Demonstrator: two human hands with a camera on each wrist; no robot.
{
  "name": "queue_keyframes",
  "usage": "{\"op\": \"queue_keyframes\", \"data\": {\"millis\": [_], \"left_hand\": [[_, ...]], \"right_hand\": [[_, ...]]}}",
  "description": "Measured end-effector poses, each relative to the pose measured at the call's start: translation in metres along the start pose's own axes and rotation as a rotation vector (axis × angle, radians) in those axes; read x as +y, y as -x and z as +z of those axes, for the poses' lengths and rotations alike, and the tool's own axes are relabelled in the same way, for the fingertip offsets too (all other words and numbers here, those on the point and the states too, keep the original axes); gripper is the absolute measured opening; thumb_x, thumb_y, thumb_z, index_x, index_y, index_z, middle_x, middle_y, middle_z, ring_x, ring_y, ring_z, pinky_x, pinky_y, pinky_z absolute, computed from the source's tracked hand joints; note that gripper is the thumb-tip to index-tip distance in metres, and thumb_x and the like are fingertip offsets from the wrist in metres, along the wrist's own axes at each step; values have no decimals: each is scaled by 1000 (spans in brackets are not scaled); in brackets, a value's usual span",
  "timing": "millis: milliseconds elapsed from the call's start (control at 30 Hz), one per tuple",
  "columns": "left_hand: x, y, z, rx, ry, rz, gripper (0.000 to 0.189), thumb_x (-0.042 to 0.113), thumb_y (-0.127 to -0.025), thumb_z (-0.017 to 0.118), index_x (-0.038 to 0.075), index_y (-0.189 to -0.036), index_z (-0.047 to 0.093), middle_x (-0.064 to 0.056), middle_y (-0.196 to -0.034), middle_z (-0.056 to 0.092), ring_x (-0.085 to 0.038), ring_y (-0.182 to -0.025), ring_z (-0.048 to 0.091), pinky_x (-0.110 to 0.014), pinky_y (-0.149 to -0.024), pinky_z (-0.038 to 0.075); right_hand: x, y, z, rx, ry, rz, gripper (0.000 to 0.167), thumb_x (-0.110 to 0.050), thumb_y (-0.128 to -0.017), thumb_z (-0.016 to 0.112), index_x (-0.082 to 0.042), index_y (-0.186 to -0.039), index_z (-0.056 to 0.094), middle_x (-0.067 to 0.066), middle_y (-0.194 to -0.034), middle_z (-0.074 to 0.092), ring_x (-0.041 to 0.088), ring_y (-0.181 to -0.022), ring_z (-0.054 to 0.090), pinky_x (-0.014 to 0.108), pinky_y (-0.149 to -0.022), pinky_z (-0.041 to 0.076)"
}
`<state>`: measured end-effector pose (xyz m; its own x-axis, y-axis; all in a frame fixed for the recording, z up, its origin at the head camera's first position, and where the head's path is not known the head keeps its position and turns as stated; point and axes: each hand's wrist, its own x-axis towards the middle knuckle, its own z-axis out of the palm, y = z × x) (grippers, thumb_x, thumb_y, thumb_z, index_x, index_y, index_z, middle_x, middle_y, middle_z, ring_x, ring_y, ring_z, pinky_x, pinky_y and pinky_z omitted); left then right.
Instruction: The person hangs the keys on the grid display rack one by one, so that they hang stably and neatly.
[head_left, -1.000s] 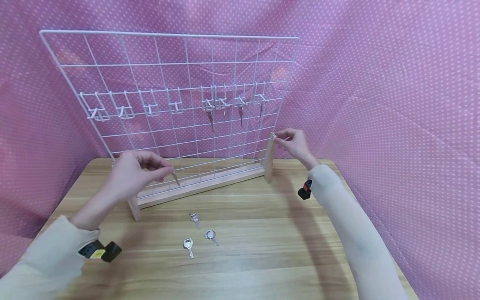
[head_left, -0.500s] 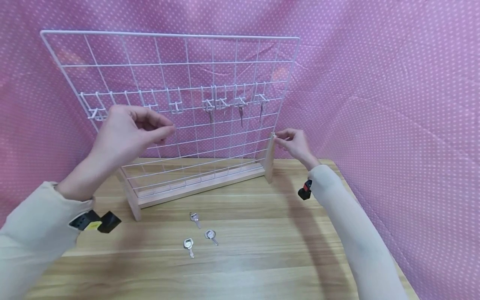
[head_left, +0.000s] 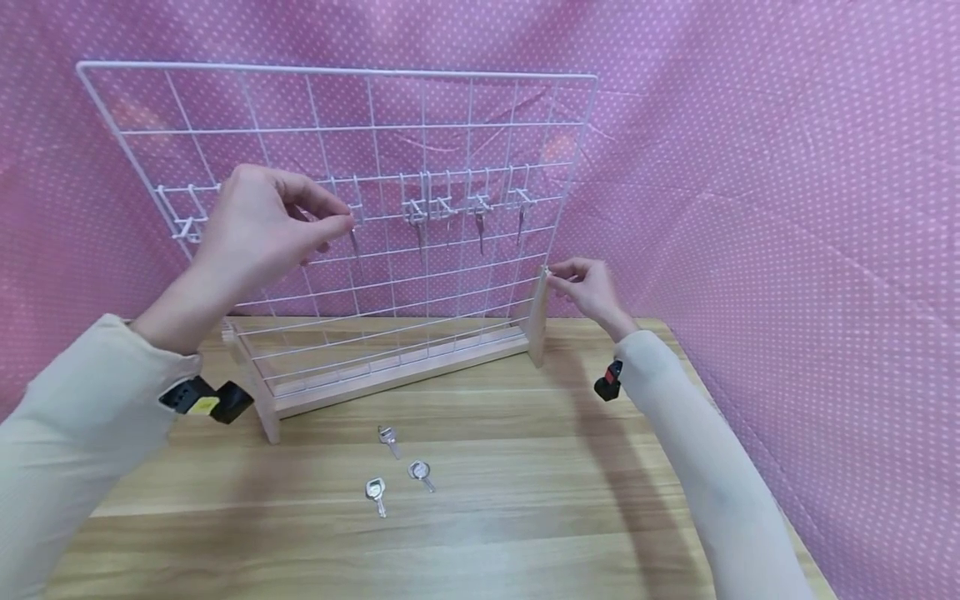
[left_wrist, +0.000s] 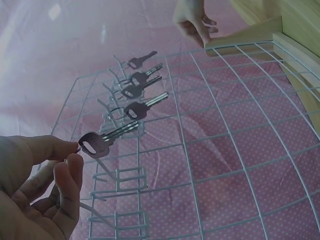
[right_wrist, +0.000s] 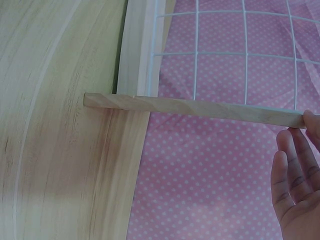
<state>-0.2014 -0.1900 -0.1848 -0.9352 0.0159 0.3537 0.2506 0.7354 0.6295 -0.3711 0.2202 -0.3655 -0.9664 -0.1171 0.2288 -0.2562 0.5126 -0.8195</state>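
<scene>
My left hand (head_left: 281, 221) is raised in front of the white wire grid rack (head_left: 397, 127), thumb and forefinger pinching a key by its ring. In the left wrist view that key (left_wrist: 97, 145) points away from the fingertips, close by a white hook (left_wrist: 120, 175). Several other keys (left_wrist: 145, 106) hang from hooks beyond it, also seen as a hanging key (head_left: 481, 229) in the head view. My right hand (head_left: 588, 292) grips the top of the rack's right wooden upright (head_left: 538, 317) between thumb and fingers; the right wrist view shows this wooden bar (right_wrist: 200, 108) from the side.
Three loose keys lie on the wooden table (head_left: 510, 467): one key (head_left: 388, 440) nearest the rack, another key (head_left: 420, 473) to its right, and a third key (head_left: 376, 493) in front. A pink dotted cloth (head_left: 787, 208) surrounds the table at the back and sides.
My left hand has risen with the key from near the rack's base to the height of the hooks. The right hand stays on the upright, and the three table keys have not moved.
</scene>
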Motion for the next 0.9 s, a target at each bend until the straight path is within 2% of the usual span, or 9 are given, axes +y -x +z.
{"op": "queue_keyframes", "data": {"millis": [100, 200, 400, 633, 733, 900], "left_hand": [[-1, -3, 0, -7, -27, -13, 22, 29, -96, 78, 10, -108, 80, -11, -106, 81, -2, -61, 67, -21, -52, 55], [-1, -6, 0, -17, -50, -14, 23, 31, -96, 77, 12, -109, 81, -14, -114, 79, -1, -63, 67, -20, -54, 55], [-2, -11, 1, -29, -90, -7, 24, 34, -95, 79, 14, -109, 81, -9, -107, 81, -1, -69, 64, -17, -61, 51], [-7, -14, 0, -50, -62, 12, 25, 33, -95, 80, 12, -109, 81, -7, -102, 81, -1, -71, 62, -15, -61, 51], [-9, -13, 0, -53, -57, 11, 27, 35, -95, 80, 13, -110, 81, -4, -101, 80, -2, -73, 62, -15, -63, 50], [-11, -5, -3, -19, -21, 47, 27, 37, -94, 81, 14, -108, 81, 13, -89, 75, -5, -76, 62, -17, -64, 49]], "right_hand": [[0, 0, 1, -1, -3, -5, 27, -19, -99, 76, -3, -121, 75, 24, -117, 76, 34, -91, 74, 17, -67, 58], [1, 0, 1, 1, 1, -17, 27, -18, -100, 75, -2, -122, 75, 24, -116, 76, 36, -93, 74, 16, -68, 58], [2, 0, 1, 2, 13, -28, 28, -18, -100, 75, -1, -122, 74, 24, -114, 77, 44, -98, 73, 16, -69, 59], [1, 1, 0, -13, 10, -23, 28, -19, -100, 75, -3, -123, 74, 23, -118, 76, 41, -98, 73, 17, -69, 59], [0, 1, 0, -10, 17, -24, 27, -19, -100, 75, -3, -122, 75, 24, -115, 77, 31, -91, 75, 16, -69, 59], [0, 0, 0, 2, 9, -26, 25, -16, -100, 75, -2, -120, 75, 25, -112, 77, 6, -74, 69, 16, -68, 58]]}}
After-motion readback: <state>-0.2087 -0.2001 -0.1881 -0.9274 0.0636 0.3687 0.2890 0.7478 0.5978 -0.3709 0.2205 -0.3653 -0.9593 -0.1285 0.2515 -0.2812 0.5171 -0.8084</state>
